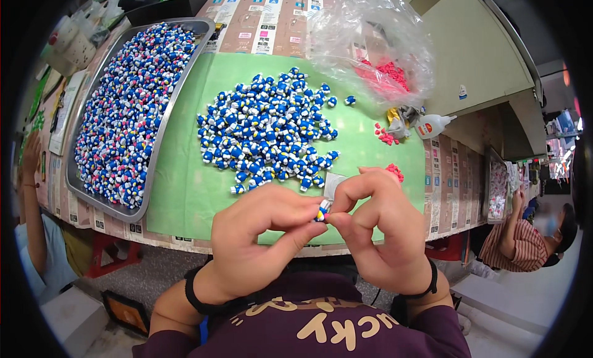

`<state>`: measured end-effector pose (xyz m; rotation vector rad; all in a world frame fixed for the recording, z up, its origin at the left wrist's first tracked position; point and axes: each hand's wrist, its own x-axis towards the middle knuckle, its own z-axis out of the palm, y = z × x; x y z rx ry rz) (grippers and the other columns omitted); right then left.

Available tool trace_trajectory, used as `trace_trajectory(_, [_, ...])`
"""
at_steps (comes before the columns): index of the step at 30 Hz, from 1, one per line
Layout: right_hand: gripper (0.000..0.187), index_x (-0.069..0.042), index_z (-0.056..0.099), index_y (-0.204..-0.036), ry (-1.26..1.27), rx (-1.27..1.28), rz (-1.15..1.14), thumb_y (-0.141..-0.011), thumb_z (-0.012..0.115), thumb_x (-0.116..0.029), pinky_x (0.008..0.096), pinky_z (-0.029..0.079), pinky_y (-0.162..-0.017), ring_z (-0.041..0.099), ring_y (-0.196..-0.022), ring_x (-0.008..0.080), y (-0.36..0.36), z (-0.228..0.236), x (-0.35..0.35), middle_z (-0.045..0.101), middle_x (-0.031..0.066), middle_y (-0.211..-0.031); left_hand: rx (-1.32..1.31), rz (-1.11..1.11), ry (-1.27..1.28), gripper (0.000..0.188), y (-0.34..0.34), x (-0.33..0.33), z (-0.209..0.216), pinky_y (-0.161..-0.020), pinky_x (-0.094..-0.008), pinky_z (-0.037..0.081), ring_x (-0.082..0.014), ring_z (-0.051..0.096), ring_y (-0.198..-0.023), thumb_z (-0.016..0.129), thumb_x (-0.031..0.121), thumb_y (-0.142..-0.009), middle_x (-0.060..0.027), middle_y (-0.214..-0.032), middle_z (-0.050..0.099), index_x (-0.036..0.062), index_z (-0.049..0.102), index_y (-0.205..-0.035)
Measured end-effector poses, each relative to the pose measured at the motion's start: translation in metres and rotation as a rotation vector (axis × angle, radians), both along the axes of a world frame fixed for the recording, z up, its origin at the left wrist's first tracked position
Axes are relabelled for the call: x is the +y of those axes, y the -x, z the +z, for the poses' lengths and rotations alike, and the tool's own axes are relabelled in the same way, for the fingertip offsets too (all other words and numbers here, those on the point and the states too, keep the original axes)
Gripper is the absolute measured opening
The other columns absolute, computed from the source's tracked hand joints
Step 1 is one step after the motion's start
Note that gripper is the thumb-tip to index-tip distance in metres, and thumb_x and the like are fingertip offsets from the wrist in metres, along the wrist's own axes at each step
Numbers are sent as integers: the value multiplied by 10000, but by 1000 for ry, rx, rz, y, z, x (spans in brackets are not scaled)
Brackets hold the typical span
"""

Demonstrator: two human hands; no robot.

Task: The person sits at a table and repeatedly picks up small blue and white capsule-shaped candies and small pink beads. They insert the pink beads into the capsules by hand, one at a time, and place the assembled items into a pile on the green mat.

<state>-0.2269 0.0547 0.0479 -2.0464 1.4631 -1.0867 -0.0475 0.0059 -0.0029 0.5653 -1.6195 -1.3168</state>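
Note:
Between the thumb and index finger of my left hand (256, 237) is a small blue, white and yellow plastic figurine (322, 211). My right hand (389, 234) is closed in a pinch against the figurine's right side; whatever its fingertips hold is too small to make out. Just beyond the hands, a loose pile of similar figurines (265, 129) covers the middle of a green mat (179, 197). A few tiny pink pieces (395, 171) lie by my right knuckles, and more pink bits (387, 137) are farther off. A small pale square (333, 184) is partly hidden behind my right fingers.
A metal tray (162, 126) full of figurines, some with pink parts, stands at left. Far right are a clear plastic bag (333, 30) with pink pieces, a crumpled wrapper (403, 120) and a white squeeze bottle (432, 126). Other people (519, 240) sit at both sides.

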Motion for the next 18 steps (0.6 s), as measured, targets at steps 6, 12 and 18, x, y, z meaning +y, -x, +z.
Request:
trace_trajectory(6, [263, -78, 520, -825, -11, -56, 21, -734, 737, 39, 375, 411, -816, 580, -803, 242, -2, -8, 7, 594, 36, -882, -104, 33, 172, 223, -8, 3, 8, -646, -281, 535, -198, 680, -774, 781, -106, -724, -162, -929, 713, 9, 656, -868])
trace_trajectory(12, [293, -73, 468, -837, -111, -260, -192, -792, 726, 59, 296, 423, -791, 551, -789, 183, 27, -8, 8, 553, 57, -853, -204, 311, 386, 233, -61, -16, 3, -637, -251, 516, -193, 663, -735, 712, -127, -748, -110, -862, 676, -6, 632, -930])
trace_trajectory(18, [266, -68, 433, -848, -145, -283, -520, -854, 659, 71, 229, 389, -812, 470, -850, 98, 96, -15, 33, 520, 20, -895, -539, 851, 162, 191, -163, -60, -3, -606, -188, 448, -79, 545, -764, 688, -69, -820, -83, -1005, 611, 4, 629, -986])
